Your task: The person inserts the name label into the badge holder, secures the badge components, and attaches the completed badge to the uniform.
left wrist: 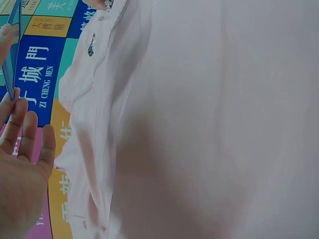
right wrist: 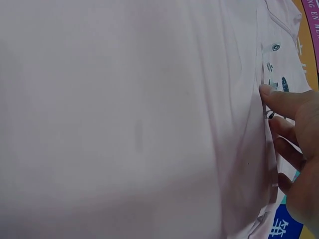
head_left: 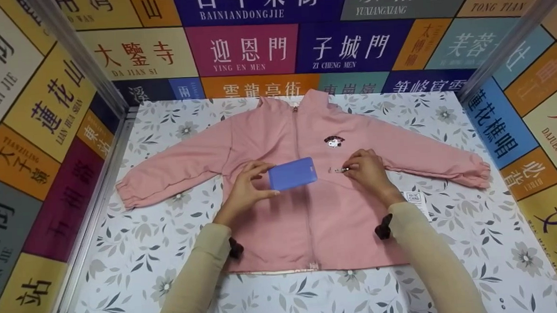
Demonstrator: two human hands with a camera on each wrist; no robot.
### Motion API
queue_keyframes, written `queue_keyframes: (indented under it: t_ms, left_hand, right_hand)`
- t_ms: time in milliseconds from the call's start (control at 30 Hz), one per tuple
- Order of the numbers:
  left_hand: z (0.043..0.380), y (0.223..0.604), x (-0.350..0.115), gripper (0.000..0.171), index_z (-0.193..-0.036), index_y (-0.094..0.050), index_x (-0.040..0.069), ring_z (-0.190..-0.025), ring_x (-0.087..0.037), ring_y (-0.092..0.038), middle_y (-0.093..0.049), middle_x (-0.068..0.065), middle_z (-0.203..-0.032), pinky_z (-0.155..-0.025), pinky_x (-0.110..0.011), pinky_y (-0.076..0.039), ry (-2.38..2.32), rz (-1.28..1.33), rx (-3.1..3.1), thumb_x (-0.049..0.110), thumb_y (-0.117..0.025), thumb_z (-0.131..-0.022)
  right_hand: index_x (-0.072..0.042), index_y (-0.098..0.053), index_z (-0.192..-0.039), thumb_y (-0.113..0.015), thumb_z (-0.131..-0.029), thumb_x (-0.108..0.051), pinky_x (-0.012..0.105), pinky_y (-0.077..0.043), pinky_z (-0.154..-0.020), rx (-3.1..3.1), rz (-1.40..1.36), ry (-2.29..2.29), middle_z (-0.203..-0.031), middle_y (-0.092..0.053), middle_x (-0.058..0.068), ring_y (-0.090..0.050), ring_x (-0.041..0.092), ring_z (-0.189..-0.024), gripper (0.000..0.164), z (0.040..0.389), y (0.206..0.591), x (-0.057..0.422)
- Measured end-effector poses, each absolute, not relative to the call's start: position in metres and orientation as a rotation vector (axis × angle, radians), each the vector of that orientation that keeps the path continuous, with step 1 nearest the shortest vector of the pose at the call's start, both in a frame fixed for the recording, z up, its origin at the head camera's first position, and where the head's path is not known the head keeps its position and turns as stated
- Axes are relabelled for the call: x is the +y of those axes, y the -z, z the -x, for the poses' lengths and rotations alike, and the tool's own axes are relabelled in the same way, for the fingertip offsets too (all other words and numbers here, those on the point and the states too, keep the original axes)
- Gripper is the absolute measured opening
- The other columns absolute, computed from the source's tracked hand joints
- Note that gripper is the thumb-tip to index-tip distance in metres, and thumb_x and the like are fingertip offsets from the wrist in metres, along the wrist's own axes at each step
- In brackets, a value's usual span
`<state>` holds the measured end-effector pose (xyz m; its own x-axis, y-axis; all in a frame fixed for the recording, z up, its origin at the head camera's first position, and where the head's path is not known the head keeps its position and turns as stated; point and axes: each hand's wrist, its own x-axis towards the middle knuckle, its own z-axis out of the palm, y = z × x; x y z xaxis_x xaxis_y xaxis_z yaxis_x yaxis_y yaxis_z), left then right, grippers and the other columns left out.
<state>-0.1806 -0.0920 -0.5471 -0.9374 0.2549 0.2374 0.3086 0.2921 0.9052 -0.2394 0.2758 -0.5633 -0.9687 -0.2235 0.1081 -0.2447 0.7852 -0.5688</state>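
Observation:
A pink zip-up jacket [head_left: 281, 213] lies spread out flat, front side up. Above its left-of-zip panel my left hand [head_left: 247, 189] pinches a blue card holder [head_left: 293, 174] by one end, thumb below and fingers above. The holder has a small slot at its far end; edge-on, it shows in the left wrist view. My right hand [head_left: 366, 173] pinches a small silver badge clip [head_left: 340, 170] between thumb and forefinger, over the chest below a dark and silver emblem [head_left: 334, 141]. In the right wrist view, a snap button [right wrist: 276, 47] shows beyond the thumb.
A white paper tag [head_left: 415, 199] lies beside the right forearm at the jacket's side. The table has a leaf-patterned cover [head_left: 136, 264]. Panels with printed Chinese lettering [head_left: 249, 50] stand at the back and both sides, with metal frame posts [head_left: 87, 52] at the corners.

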Motion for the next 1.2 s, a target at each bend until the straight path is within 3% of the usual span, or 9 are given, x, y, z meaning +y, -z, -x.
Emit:
queue_keyframes:
  t_ms: [267,467,767,1000,1200]
  left_hand:
    - [0.179,0.545,-0.092,0.064,-0.126,-0.067,0.017,-0.118,-0.024,-0.058,-0.061,-0.004,-0.125,-0.102,-0.044,-0.050,1.766,0.554,-2.482,0.016,-0.092,-0.067]
    - [0.179,0.542,-0.091,0.064,-0.126,-0.067,0.016,-0.119,-0.023,-0.058,-0.061,-0.003,-0.124,-0.102,-0.044,-0.050,1.762,0.561,-2.474,0.016,-0.092,-0.067]
    - [0.179,0.541,-0.090,0.065,-0.127,-0.067,0.013,-0.117,-0.026,-0.059,-0.061,-0.006,-0.124,-0.101,-0.046,-0.051,1.769,0.576,-2.452,0.013,-0.092,-0.067]
    - [0.178,0.541,-0.089,0.065,-0.127,-0.066,0.010,-0.118,-0.032,-0.058,-0.061,-0.012,-0.127,-0.102,-0.054,-0.049,1.856,0.579,-2.412,0.014,-0.092,-0.067]
    - [0.178,0.543,-0.090,0.066,-0.128,-0.065,0.009,-0.119,-0.030,-0.057,-0.060,-0.011,-0.127,-0.103,-0.052,-0.048,1.851,0.560,-2.436,0.017,-0.091,-0.068]
  right_hand:
    - [-0.009,-0.079,-0.099,-0.079,-0.081,-0.012,0.047,-0.030,-0.094,-2.898,-0.404,-0.944,-0.107,-0.065,0.008,-0.049,0.028,-0.103,0.018,0.239,0.554,0.275]
    - [-0.008,-0.075,-0.110,-0.076,-0.084,-0.007,0.049,-0.031,-0.098,-2.812,-0.502,-1.001,-0.113,-0.065,0.010,-0.049,0.029,-0.108,0.027,0.236,0.528,0.258]
    - [-0.013,-0.074,-0.116,-0.082,-0.078,-0.013,0.047,-0.038,-0.098,-2.664,-0.754,-1.037,-0.115,-0.067,0.011,-0.053,0.030,-0.110,0.038,0.226,0.502,0.231]
    - [-0.018,-0.073,-0.119,-0.079,-0.082,-0.017,0.046,-0.041,-0.100,-2.654,-0.814,-1.113,-0.118,-0.066,0.009,-0.052,0.027,-0.113,0.037,0.218,0.491,0.217]
    - [-0.017,-0.073,-0.119,-0.079,-0.082,-0.022,0.044,-0.042,-0.101,-2.646,-0.879,-1.116,-0.114,-0.067,0.007,-0.054,0.025,-0.112,0.038,0.215,0.485,0.209]
